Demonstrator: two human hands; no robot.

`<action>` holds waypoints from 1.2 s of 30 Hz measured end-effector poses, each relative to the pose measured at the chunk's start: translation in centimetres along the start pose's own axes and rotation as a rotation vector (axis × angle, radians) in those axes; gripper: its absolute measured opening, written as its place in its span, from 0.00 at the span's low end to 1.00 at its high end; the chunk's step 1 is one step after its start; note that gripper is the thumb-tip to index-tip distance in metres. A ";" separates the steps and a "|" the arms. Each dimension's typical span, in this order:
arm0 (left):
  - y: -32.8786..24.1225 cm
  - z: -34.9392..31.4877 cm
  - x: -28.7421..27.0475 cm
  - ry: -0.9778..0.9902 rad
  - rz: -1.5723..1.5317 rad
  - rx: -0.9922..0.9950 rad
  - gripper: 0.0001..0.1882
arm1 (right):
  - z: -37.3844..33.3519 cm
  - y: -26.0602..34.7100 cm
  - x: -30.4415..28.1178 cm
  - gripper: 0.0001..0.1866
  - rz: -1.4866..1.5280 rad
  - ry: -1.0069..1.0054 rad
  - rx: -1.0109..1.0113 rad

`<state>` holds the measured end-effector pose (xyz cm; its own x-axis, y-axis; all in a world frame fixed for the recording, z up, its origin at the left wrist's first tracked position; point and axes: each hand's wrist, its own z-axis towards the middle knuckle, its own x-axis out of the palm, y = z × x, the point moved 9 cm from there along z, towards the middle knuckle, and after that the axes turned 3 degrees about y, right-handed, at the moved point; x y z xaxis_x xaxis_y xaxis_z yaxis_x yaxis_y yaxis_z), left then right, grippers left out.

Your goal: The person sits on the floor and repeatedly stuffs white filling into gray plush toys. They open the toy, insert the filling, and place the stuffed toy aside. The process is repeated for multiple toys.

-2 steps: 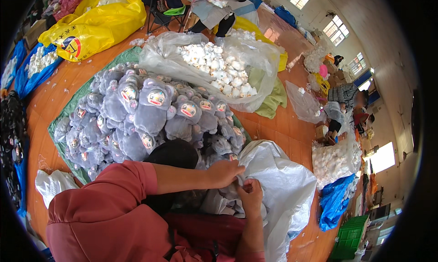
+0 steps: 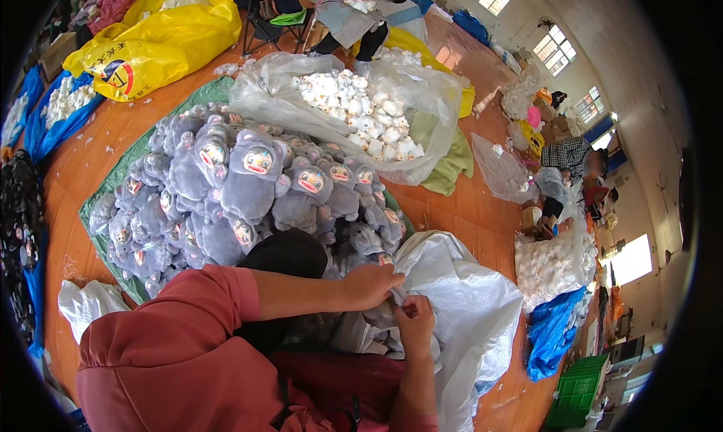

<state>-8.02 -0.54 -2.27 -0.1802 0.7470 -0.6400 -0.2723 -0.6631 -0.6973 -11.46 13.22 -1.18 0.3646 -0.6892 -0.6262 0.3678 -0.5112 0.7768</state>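
My left hand (image 2: 370, 287) is closed, its fingertips pinching a small grey piece of plush fabric (image 2: 398, 293) by the edge of a white woven sack (image 2: 471, 300). Just below and to the right, my right hand (image 2: 416, 323) is closed with thumb and fingertips bent in at the same grey piece. How much of that piece the fingers cover is hidden. Ahead of my hands lies a big heap of grey plush dolls (image 2: 256, 161) with printed faces, spread on a green sheet (image 2: 113, 184). A pale plastic bag (image 2: 354, 334) sits below my forearm.
Beyond the heap, a clear plastic bag (image 2: 263, 86) holds many white stuffed pieces (image 2: 361, 112). A large yellow sack (image 2: 162, 44) lies far left. At right are a blue sheet (image 2: 553, 342) and a green crate (image 2: 578, 393). A person (image 2: 350, 22) sits at the back.
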 end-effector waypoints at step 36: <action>6.7 1.4 -1.6 -0.029 -1.166 -0.526 0.12 | -1.0 0.6 0.0 0.49 0.621 0.381 0.129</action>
<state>-10.89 -6.06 -5.48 -0.1106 0.8928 0.4367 0.1214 0.4483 -0.8856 -10.40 13.42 -0.79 0.7531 -0.6572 -0.0305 -0.0978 -0.1577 0.9826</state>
